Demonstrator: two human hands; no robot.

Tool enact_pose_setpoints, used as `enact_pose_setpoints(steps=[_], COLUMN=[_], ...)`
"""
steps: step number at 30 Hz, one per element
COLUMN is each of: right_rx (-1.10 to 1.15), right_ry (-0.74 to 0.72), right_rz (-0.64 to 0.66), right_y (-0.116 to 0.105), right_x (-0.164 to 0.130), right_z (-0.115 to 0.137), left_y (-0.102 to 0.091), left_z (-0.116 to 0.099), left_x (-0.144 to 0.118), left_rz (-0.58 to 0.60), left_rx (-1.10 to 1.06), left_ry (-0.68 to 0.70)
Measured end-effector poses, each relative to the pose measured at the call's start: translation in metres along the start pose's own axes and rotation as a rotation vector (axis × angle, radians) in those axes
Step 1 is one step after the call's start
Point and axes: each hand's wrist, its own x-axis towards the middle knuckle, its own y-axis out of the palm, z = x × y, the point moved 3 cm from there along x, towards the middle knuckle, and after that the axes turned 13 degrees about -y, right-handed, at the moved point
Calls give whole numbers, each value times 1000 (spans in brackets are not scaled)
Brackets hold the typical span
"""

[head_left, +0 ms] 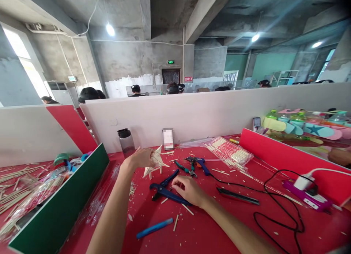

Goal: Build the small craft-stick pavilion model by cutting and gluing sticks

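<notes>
- Blue stick [155, 228]: lies flat on the red table [214, 232], nearest the viewer, apart from both hands.
- Short wooden offcuts [176, 222]: scattered over the table around the hands.
- Right hand [189, 190]: palm down, fingers curled loosely onto the near handle of the blue cutter [164, 190]; touching it, not clamped round it.
- Blue cutter: flat on the table, jaws pointing left, handles spread.
- Black flat tool [238, 196]: right of the right hand, lying apart from it.
- Black cable [276, 210]: loops across the right side of the table to a purple power strip [307, 196].
- Left hand [141, 157]: closed round the stick model [155, 161], which stands on the table just beyond the cutter.
- Green-handled pliers [186, 170] and blue glue gun [199, 162]: side by side behind the right hand.
- Packet of sticks [230, 151]: clear wrap, far right of the table.
- Dark-lidded bottle [126, 141]: upright against the white partition [208, 115].
- Green divider [63, 206]: left; more sticks beyond it.
- Other people's heads show past the partition.
</notes>
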Motion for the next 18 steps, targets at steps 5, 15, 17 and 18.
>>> enact_pose_setpoints(steps=[5, 15, 17, 18], right_rx=[6, -14, -24, -27], right_ry=[-23, -73, -82, -89], right_rz=[-58, -92, -92, -97], right_y=[1, -15, -19, -22], right_x=[-1, 4, 4, 4], right_z=[-5, -1, 1, 2], left_y=[0, -10, -10, -10], left_z=[-11, -22, -21, -21], left_x=[-10, -21, -19, -17], left_rz=[21, 29, 15, 0], left_rx=[34, 64, 55, 42], left_ry=[-14, -6, -3, 2])
